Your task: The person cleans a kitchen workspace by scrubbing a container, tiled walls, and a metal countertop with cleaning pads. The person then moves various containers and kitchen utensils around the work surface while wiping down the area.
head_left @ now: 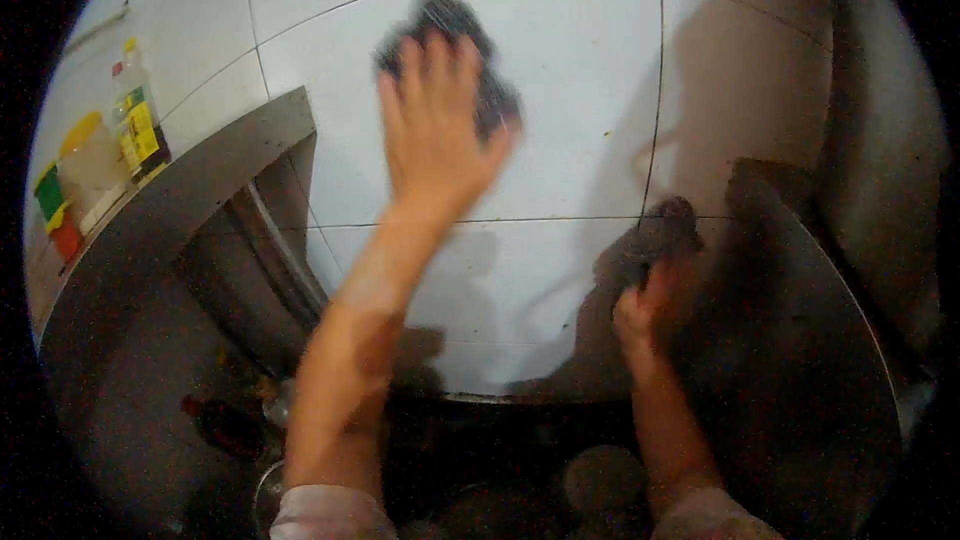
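My left hand (pixel 435 130) lies with its fingers spread over a dark grey cloth (pixel 495 105), pressing it against the white tiled surface (pixel 570 120). The cloth bunches out past my fingertips and beside my thumb, and it is blurred by motion. Lower on the right, in shadow, my right hand (pixel 645 310) has its fingers closed around a dark, rounded thing (pixel 668 228). That thing is too dim and blurred to name. It is held near the tiles, and I cannot tell whether it touches them.
On a ledge (pixel 235 145) at the left stand a bottle with a yellow label (pixel 140 130) and a pale container with a yellow lid (pixel 85 135). A dark slab (pixel 830 290) borders the right side. Below, a dark bottle (pixel 225 427) and dim round shapes show.
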Demonstrator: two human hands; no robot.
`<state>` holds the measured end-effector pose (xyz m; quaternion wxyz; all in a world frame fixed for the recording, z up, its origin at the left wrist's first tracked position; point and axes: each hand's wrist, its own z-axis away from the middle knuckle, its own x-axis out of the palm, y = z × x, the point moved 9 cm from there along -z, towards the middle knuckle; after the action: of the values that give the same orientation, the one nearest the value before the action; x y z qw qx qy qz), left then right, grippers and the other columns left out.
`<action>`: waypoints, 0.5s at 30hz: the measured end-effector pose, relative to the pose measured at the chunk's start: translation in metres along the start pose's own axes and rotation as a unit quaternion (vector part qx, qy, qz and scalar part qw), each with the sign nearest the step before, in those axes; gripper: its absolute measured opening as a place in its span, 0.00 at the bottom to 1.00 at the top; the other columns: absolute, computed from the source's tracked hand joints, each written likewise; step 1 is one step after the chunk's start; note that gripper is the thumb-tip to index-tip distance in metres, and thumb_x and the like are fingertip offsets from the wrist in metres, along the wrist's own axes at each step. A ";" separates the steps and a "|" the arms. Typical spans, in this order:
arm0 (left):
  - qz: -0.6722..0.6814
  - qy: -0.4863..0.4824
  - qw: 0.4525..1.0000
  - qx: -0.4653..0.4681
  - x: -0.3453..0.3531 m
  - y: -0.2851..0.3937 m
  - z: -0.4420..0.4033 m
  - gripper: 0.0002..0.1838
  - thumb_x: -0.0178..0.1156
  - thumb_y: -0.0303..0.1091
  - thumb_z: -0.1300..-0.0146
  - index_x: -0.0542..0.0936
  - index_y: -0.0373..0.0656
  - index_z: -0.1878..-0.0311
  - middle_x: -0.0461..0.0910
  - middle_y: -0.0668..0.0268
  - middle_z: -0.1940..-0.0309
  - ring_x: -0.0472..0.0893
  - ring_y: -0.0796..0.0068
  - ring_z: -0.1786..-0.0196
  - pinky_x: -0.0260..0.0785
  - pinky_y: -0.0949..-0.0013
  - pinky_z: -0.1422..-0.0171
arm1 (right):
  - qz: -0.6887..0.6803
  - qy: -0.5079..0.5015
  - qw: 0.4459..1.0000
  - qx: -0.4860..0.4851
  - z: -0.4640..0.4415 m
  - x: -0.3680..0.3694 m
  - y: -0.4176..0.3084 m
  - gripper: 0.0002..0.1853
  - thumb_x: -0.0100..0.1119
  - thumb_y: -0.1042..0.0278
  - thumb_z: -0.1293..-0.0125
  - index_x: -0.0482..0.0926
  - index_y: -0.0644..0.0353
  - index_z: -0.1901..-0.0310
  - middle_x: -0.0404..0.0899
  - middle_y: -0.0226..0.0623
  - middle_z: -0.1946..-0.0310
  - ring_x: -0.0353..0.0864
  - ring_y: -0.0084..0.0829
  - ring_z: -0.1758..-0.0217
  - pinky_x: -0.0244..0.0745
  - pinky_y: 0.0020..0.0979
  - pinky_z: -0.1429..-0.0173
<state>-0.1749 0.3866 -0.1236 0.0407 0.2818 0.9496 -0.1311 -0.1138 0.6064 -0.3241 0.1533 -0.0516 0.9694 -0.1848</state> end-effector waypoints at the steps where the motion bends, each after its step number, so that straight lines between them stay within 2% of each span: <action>1: 0.001 0.027 1.000 -0.005 -0.001 -0.006 -0.013 0.41 0.64 0.47 0.50 0.62 0.44 0.33 0.59 0.49 0.34 0.51 0.46 0.28 0.39 0.45 0.27 | -0.017 0.022 0.999 -0.038 -0.010 0.003 -0.012 0.23 0.56 0.72 0.55 0.71 0.69 0.53 0.60 0.59 0.38 0.52 0.62 0.32 0.45 0.60 0.31; 3: 0.002 0.078 0.997 -0.015 -0.007 -0.019 -0.026 0.41 0.64 0.45 0.51 0.62 0.43 0.33 0.58 0.49 0.34 0.51 0.46 0.29 0.40 0.47 0.26 | -0.039 0.072 0.989 -0.121 -0.026 0.014 -0.036 0.20 0.59 0.71 0.56 0.74 0.68 0.58 0.63 0.57 0.40 0.54 0.63 0.33 0.49 0.63 0.34; 4: 0.004 0.053 0.999 -0.007 0.000 -0.017 -0.014 0.40 0.63 0.43 0.51 0.62 0.42 0.33 0.58 0.50 0.34 0.53 0.47 0.30 0.42 0.48 0.27 | -0.048 0.101 0.980 -0.166 -0.032 0.019 -0.048 0.19 0.59 0.71 0.55 0.74 0.67 0.59 0.64 0.56 0.41 0.55 0.62 0.34 0.51 0.64 0.35; 7: 0.007 0.001 1.000 0.023 0.015 0.001 0.069 0.37 0.61 0.36 0.51 0.63 0.41 0.34 0.59 0.52 0.35 0.56 0.50 0.32 0.46 0.48 0.29 | 0.023 0.097 0.963 -0.251 -0.056 0.030 -0.087 0.16 0.60 0.70 0.52 0.75 0.64 0.59 0.67 0.51 0.42 0.58 0.61 0.34 0.54 0.66 0.39; 9: 0.020 -0.012 1.000 0.012 0.018 -0.007 0.111 0.38 0.60 0.34 0.52 0.63 0.40 0.34 0.59 0.51 0.36 0.55 0.49 0.33 0.47 0.48 0.30 | 0.069 0.056 0.954 -0.285 -0.104 0.022 -0.115 0.13 0.57 0.70 0.48 0.76 0.63 0.59 0.67 0.49 0.41 0.58 0.58 0.34 0.54 0.64 0.37; 11: 0.047 -0.038 0.997 -0.052 0.016 -0.024 0.134 0.38 0.61 0.33 0.52 0.62 0.40 0.34 0.58 0.51 0.35 0.55 0.49 0.33 0.47 0.48 0.30 | 0.097 0.163 0.938 -0.289 -0.157 -0.001 -0.151 0.15 0.55 0.69 0.45 0.77 0.61 0.55 0.68 0.47 0.40 0.59 0.53 0.33 0.53 0.58 0.35; 12: 0.061 -0.051 0.993 -0.082 0.016 -0.031 0.142 0.39 0.61 0.32 0.53 0.61 0.40 0.34 0.57 0.51 0.35 0.55 0.48 0.33 0.47 0.48 0.30 | 0.063 0.212 0.930 -0.292 -0.175 -0.012 -0.172 0.16 0.55 0.67 0.45 0.77 0.61 0.54 0.68 0.45 0.40 0.59 0.51 0.33 0.53 0.57 0.34; 14: 0.067 -0.039 0.985 -0.157 0.011 -0.051 0.151 0.39 0.60 0.27 0.53 0.61 0.39 0.34 0.56 0.50 0.34 0.55 0.47 0.33 0.46 0.49 0.30 | 0.064 0.246 0.915 -0.314 -0.194 -0.004 -0.211 0.17 0.53 0.65 0.45 0.77 0.58 0.53 0.70 0.42 0.42 0.61 0.47 0.33 0.53 0.54 0.33; 15: 0.072 -0.024 0.977 -0.199 0.010 -0.063 0.156 0.39 0.60 0.26 0.53 0.61 0.39 0.34 0.56 0.50 0.34 0.55 0.46 0.33 0.46 0.49 0.30 | 0.049 0.225 0.908 -0.349 -0.190 0.006 -0.231 0.18 0.52 0.65 0.45 0.77 0.58 0.52 0.71 0.40 0.43 0.61 0.45 0.34 0.53 0.53 0.33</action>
<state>-0.2168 0.2984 -0.2611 0.1280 0.3324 0.9326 0.0575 -0.1692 0.4562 -0.0712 -0.0875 -0.0115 0.9821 0.1663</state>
